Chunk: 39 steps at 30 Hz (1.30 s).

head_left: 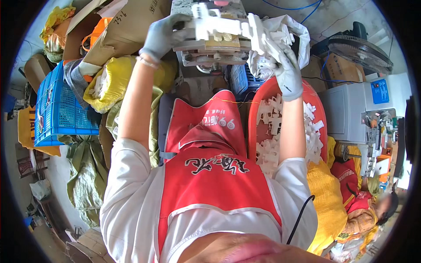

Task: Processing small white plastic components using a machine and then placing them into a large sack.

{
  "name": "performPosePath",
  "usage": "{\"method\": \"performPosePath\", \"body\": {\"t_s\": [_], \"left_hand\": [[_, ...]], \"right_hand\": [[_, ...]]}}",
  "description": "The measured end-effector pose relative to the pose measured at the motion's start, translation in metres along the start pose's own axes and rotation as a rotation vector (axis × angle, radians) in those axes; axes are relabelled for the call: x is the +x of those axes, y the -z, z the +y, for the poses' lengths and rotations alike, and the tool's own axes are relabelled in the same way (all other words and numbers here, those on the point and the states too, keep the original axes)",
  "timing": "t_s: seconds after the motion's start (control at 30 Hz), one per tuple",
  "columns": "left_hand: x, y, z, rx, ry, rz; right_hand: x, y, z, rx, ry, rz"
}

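Observation:
My left hand (pixel 163 38), in a grey work glove, is at the left side of a metal bench machine (pixel 210 46). Its thumb and fingers are apart, with nothing visible between them. My right hand (pixel 288 73), gloved too, grips the right end of a white plastic part (pixel 228 27). This long, jagged piece reaches across the front of the machine and is partly blurred. A yellowish block (pixel 222 43) sits on the machine beneath it. Beside my right hand, a white sack (pixel 300 33) holds more white pieces.
A red tub (pixel 253 118) of white plastic pieces stands under my right forearm. At left are a blue crate (pixel 66 109), a cardboard box (pixel 131 28) and a yellow sack (pixel 115 83). A black fan (pixel 359 52) stands at right; another person (pixel 359 201) sits lower right.

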State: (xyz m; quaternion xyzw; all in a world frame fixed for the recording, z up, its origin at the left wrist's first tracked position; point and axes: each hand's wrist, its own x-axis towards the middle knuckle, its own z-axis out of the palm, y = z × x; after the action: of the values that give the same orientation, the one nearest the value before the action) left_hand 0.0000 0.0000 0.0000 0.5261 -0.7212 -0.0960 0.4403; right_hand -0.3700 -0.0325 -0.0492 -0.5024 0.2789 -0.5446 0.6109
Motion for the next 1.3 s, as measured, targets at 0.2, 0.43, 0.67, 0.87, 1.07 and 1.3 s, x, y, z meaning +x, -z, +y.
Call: {"method": "performPosePath", "body": {"t_s": [0.2, 0.43, 0.67, 0.87, 1.07, 1.3], "left_hand": [[-0.087, 0.035, -0.051, -0.139, 0.269, 0.249], [-0.172, 0.052, -0.061, -0.284, 0.522, 0.321], [-0.269, 0.071, -0.106, 0.036, 0.737, 0.254], [-0.343, 0.075, -0.155, 0.126, 0.953, 0.302], [-0.282, 0.047, -0.111, 0.319, 0.731, -0.086], [-0.266, 0.028, -0.091, 0.277, 0.696, -0.114]], "right_hand": [[0.028, -0.058, 0.003, -0.281, -0.114, -0.092], [0.033, -0.065, -0.01, -0.593, -0.215, -0.166], [-0.059, 0.068, 0.035, -0.63, -0.183, 0.033], [-0.186, 0.174, 0.17, -1.345, -0.779, -0.084], [-0.189, 0.16, 0.248, -1.463, -0.624, 0.172], [-0.128, 0.192, 0.264, -1.57, -0.77, 0.349]]}}
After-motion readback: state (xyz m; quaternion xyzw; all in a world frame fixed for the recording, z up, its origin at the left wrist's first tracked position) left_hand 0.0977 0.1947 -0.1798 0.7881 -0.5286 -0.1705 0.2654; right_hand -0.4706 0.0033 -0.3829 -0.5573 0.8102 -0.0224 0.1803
